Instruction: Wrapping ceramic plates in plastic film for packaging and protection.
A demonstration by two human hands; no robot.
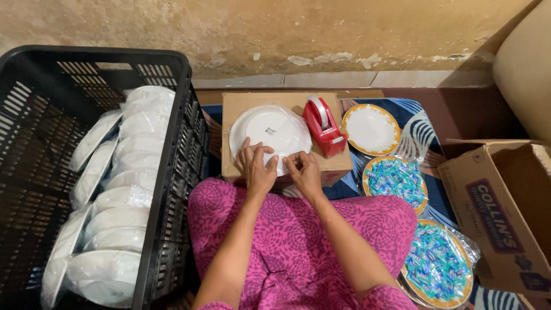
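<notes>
Clear plastic film is bunched under both hands at the near rim of the upturned white plate point(268, 131), which lies on the cardboard box point(241, 103); the left hand point(256, 166) presses flat, fingers spread, while the right hand point(303, 171) pinches the wrap shut. Just right of the plate stands the red tape dispenser point(323, 127). The risk, I'd judge: release that pinch to reach for tape and the film springs loose, or the plate slides off the box.

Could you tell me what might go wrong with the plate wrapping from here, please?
The wrapped white plate rests on a small cardboard box, its near edge by the box's front edge under the left hand and right hand; it might slip off. The red tape dispenser alongside could be knocked.
</notes>
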